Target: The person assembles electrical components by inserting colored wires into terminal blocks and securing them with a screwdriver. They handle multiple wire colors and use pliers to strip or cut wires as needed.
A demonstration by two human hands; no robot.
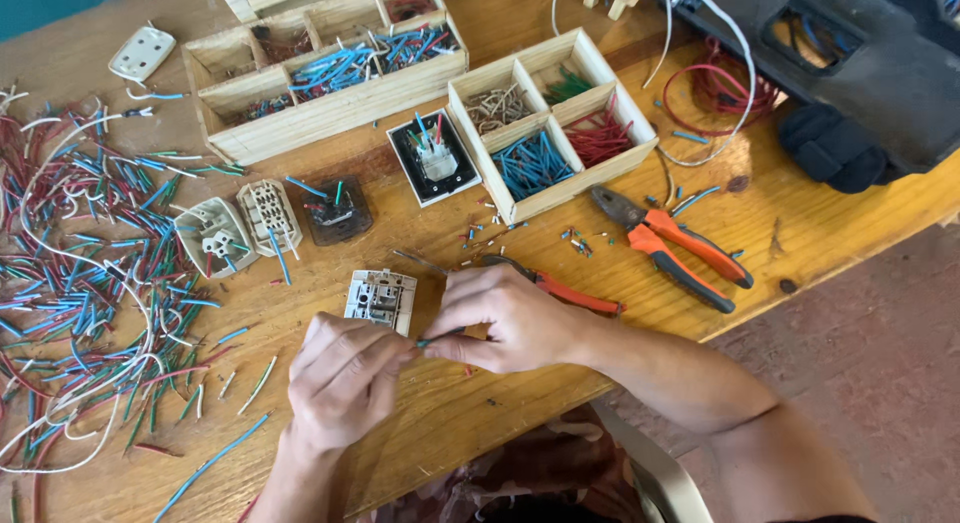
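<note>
Both hands meet near the front edge of the wooden table [470, 413]. My left hand [345, 378] and my right hand [505, 318] pinch the two ends of a short green wire piece [437, 336] between fingertips. Just behind the hands lies a small white switch module [381, 297], back side up. An orange-handled stripping tool [565, 291] lies under and behind my right hand.
Orange-and-black pliers [680, 245] lie right. A divided wooden tray [550, 123] and a longer tray [325, 73] hold sorted wire pieces. A black-framed switch [434, 158], beige switch parts [240, 223] and a heap of cut wires [90, 273] sit left. A black bag [860, 73] is far right.
</note>
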